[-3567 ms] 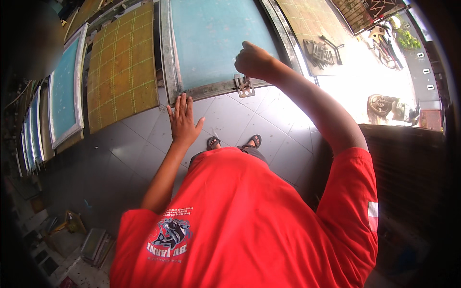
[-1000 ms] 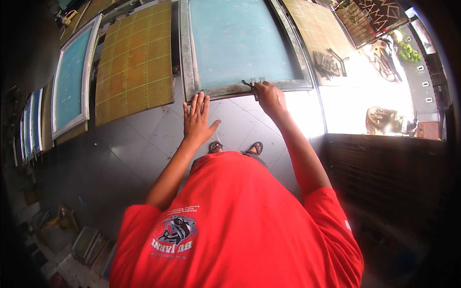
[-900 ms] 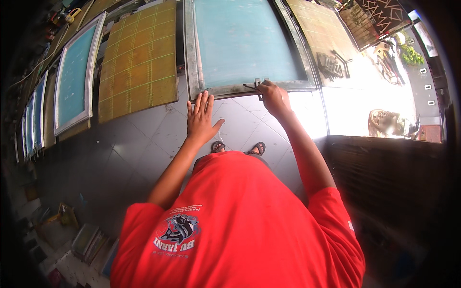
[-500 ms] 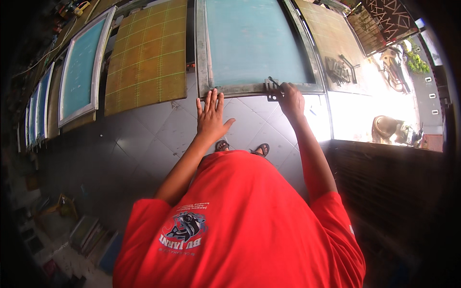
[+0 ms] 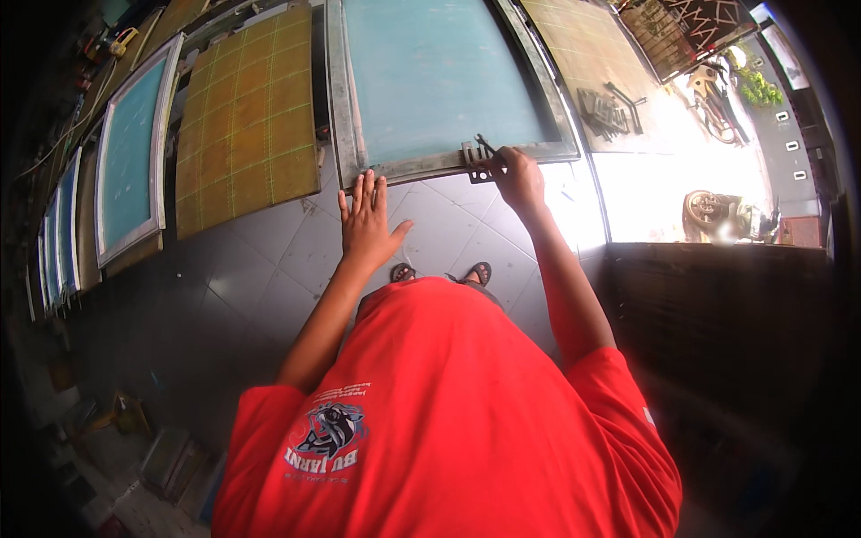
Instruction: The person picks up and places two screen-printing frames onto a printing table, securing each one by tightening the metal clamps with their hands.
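Observation:
A screen-printing frame (image 5: pixel 421 168) with pale blue mesh (image 5: pixel 439 81) lies ahead of me, its near edge facing my body. My left hand (image 5: pixel 366 220) rests with fingers spread and tips on that near edge, close to the left corner, thumb pointing right. Toward the right end of the same edge sits a dark slotted metal bracket (image 5: pixel 480 163). My right hand (image 5: pixel 520 177) is closed beside the bracket around a slim dark tool (image 5: pixel 489 146), whose tip sticks out up and to the left. The tool's kind cannot be made out, as my fingers cover most of it.
Left of the frame lies a brownish board (image 5: pixel 242 117) with greenish grid lines, then another blue-mesh frame (image 5: pixel 130 152). Several dark metal pieces (image 5: pixel 610 112) lie on a pale board (image 5: pixel 587 54) at the right. Grey floor tiles (image 5: pixel 430 224) show below, with my sandalled feet.
The whole view has shifted, so the frame and boards appear farther left. Both hands keep about the same places on the frame, and the tool stays in my right hand.

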Demonstrator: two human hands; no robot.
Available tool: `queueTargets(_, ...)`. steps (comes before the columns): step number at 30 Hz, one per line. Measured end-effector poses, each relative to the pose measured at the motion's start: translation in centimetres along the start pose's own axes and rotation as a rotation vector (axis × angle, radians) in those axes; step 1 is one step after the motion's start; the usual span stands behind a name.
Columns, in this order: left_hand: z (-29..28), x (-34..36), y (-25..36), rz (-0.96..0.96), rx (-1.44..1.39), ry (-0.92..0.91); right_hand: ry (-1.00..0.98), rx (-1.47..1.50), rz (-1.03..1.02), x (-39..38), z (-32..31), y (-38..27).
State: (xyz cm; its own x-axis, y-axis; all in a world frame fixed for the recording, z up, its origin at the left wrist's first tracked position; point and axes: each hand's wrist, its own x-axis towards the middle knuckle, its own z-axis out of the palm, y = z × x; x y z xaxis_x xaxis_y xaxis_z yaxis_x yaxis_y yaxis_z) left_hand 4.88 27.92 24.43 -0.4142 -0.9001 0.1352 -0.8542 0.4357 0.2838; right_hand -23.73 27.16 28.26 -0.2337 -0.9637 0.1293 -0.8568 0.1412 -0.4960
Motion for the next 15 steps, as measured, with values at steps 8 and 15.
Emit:
queueTargets(8,-0.20,0.08,0.11,0.000,0.009,-0.016,0.007,-0.070,-0.025,-0.13,0.27,-0.25)
queueTargets(15,-0.24,-0.01,-0.07,0.016,-0.012,-0.003,0.082,0.084,-0.136,-0.22,0.51,-0.84)
